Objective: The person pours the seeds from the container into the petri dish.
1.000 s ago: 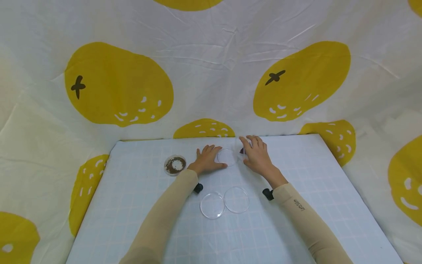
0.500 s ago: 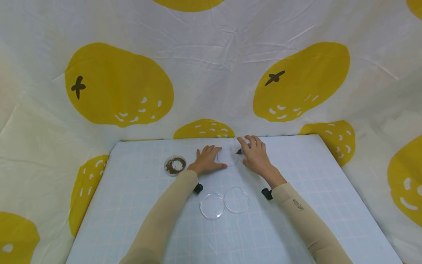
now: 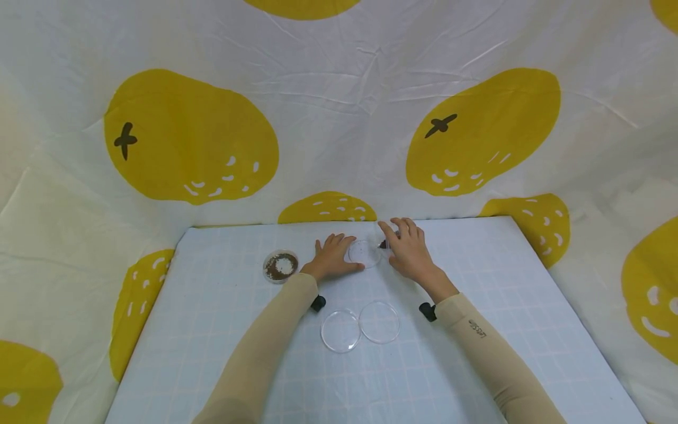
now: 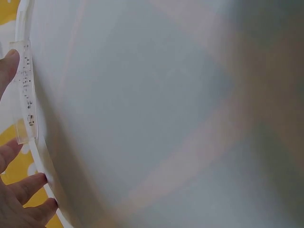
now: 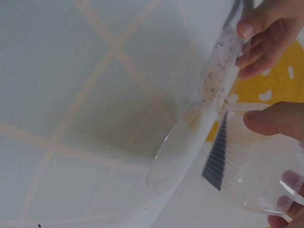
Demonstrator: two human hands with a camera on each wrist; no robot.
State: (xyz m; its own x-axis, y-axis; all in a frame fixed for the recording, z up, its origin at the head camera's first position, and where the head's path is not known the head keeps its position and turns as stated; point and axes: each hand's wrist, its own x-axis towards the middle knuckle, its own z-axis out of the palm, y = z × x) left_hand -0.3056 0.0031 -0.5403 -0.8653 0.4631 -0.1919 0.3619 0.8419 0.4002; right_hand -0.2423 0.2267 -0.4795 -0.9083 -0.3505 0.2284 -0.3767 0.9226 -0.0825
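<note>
- The left hand [image 3: 332, 258], spread wide, grips a speckled dish [image 3: 364, 252] by its edge.
- The right hand [image 3: 410, 252], half curled, holds a tilted clear container [image 5: 259, 161].

A table [image 3: 529, 306] spreads under everything, covered with a pale blue cloth [image 3: 201, 318] crossed by faint pinkish grid lines; toward its far left stands a granule-filled petri dish [image 3: 275, 282], the brown granules [image 3: 273, 270] pale in the middle; to the right, near the far edge, lies a speckled petri dish [image 3: 374, 264], clear, with small dark specks [image 5: 217, 71] scattered in it; nearer the front, a clear petri-dish half [image 3: 341, 331] lies beside a second clear half [image 3: 379, 322], rims touching or nearly so.
</note>
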